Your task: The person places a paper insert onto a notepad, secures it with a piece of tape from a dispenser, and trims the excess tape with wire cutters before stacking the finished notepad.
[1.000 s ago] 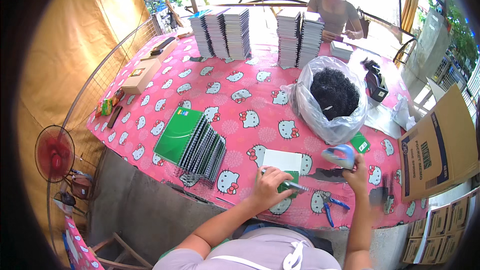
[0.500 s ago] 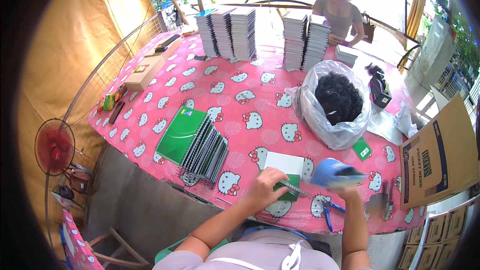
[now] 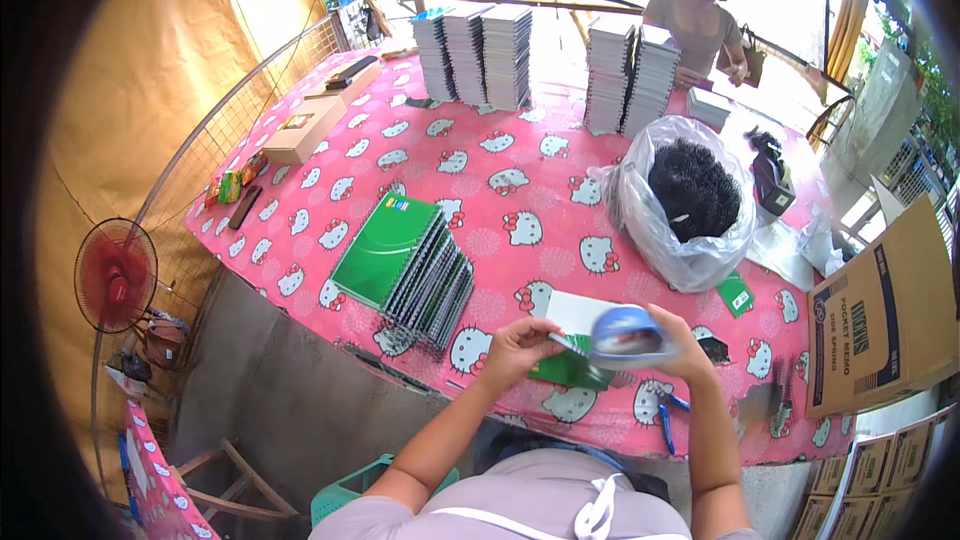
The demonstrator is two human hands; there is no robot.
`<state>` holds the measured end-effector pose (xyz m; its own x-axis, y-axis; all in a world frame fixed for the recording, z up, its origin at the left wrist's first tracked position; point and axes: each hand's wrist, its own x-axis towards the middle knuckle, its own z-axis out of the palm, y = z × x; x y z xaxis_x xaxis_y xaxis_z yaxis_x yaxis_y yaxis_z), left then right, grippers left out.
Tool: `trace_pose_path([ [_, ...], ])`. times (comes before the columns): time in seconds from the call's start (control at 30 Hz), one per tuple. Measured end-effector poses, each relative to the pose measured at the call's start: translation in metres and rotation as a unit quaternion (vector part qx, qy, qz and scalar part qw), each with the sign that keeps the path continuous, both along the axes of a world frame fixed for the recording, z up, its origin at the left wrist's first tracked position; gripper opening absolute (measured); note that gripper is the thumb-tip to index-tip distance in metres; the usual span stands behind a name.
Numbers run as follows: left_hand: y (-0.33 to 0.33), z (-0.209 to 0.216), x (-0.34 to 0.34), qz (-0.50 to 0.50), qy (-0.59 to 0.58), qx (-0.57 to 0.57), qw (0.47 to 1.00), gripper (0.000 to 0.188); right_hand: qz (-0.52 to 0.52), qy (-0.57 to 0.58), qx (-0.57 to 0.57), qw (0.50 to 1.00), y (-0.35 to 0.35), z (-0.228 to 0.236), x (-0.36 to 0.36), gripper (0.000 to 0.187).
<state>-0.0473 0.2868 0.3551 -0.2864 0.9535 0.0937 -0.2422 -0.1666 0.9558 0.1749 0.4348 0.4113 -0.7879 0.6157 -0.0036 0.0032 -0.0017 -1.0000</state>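
Note:
A small notebook with white pages point(image 3: 578, 312) and a green cover point(image 3: 568, 368) lies at the table's near edge. My left hand point(image 3: 522, 348) pinches its left edge between thumb and fingers. Above the notebook's right side, my right hand point(image 3: 685, 345) grips a blue rounded thing with a hollow middle point(image 3: 622, 322), blurred, its kind unclear; it covers part of the notebook. Just right of them lie blue-handled pliers point(image 3: 668, 425). To the left stands a stack of green spiral notebooks point(image 3: 385, 250).
A plastic bag of black coils point(image 3: 690, 190) stands at the right, near a cardboard box point(image 3: 880, 310). Tall notebook stacks point(image 3: 505, 55) line the far side, with another person point(image 3: 700, 30) behind. Loose coils point(image 3: 782, 400) lie at the near right.
My right hand has brought the blue thing left, over the notebook. The left hand has moved slightly up to the notebook's edge. The view has shifted a little; the far person's head has turned.

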Motion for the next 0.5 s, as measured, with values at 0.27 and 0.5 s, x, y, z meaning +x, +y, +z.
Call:
trace_pose_path([
  [0.27, -0.008, -0.007, -0.014, -0.033, -0.086, -0.069, 0.993, 0.02, -0.01, -0.151, 0.234, 0.96, 0.001, -0.003, -0.017, 0.024],
  [0.5, -0.011, -0.011, -0.022, -0.038, -0.077, -0.086, 0.993, 0.019, -0.044, -0.177, 0.299, 0.937, -0.003, -0.013, -0.015, 0.039],
])
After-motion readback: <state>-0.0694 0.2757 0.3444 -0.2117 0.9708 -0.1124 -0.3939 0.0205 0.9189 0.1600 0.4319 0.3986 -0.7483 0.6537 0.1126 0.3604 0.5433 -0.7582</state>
